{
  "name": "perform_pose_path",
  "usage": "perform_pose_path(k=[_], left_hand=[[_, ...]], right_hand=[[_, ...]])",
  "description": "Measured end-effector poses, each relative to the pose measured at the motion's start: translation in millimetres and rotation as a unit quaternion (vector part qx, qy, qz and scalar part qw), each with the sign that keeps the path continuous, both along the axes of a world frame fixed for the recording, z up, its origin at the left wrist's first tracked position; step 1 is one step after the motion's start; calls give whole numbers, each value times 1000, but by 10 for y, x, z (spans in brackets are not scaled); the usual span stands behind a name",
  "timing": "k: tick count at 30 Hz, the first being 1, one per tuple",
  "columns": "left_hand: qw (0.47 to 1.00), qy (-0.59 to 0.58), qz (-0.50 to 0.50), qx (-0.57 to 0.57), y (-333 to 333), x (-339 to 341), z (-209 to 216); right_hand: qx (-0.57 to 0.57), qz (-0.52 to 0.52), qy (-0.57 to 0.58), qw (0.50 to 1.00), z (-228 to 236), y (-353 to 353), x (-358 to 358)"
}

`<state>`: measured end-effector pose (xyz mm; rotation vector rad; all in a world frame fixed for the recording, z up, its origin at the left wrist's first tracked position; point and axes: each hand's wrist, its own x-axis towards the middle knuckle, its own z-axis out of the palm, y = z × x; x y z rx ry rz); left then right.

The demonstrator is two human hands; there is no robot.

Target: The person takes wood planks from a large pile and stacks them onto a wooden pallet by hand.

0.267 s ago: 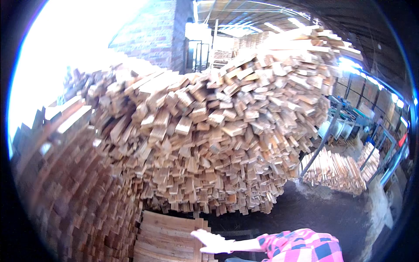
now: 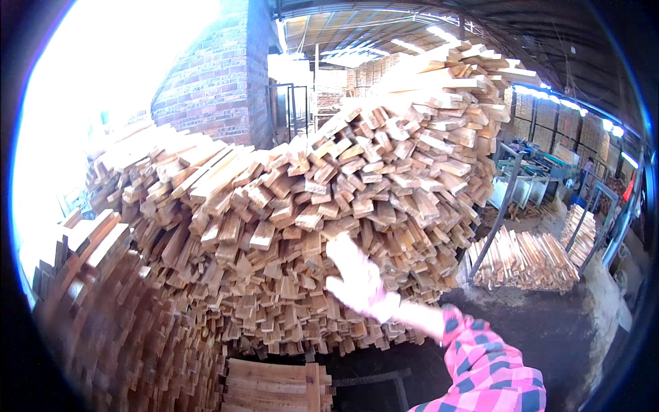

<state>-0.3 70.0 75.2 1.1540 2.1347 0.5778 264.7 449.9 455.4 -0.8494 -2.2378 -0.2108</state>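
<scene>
My right hand [image 2: 358, 280] reaches up and left before a large heap of sawn wooden sticks [image 2: 274, 237], its arm in a pink, red and dark checked sleeve [image 2: 491, 364]. The hand looks pale, perhaps gloved, and is a little blurred. Its fingers are stretched out with the thumb apart, and nothing shows in it. Whether the fingertips touch the stick ends behind them I cannot tell. Below, at the bottom of the view, lies a flat layer of boards [image 2: 271, 384] with a crosswise strip. My left hand is out of view.
A second stack of darker sticks [image 2: 130, 329] rises at the left. A brick pillar [image 2: 206, 89] stands behind the heap. To the right are a slanting metal post [image 2: 500, 213], a lower pile of sticks [image 2: 525, 259] and machinery [image 2: 542, 168]. A metal bar [image 2: 367, 378] lies low near the boards.
My right hand has risen from over the flat boards to in front of the heap's stick ends. The view has shifted slightly, and the sleeve shows farther up.
</scene>
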Motion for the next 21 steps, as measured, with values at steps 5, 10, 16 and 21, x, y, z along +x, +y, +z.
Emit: perform_pose_path(k=[5, 10, 16, 21], left_hand=[[998, -10, -54, 39, 949, 60, 734], [999, -45, -23, -5, 855, 130, 597], [985, -77, -54, -145, 661, 110, 161], [992, -81, -92, 7, 1745, 6, 32]], right_hand=[[211, -24, 78, 974, 1325, 986, 223], [270, -289, -52, 917, 2244, 1431, 636], [65, -269, -36, 960, 2616, 1873, 594], [118, -265, -176, 941, 2984, 2120, 427]])
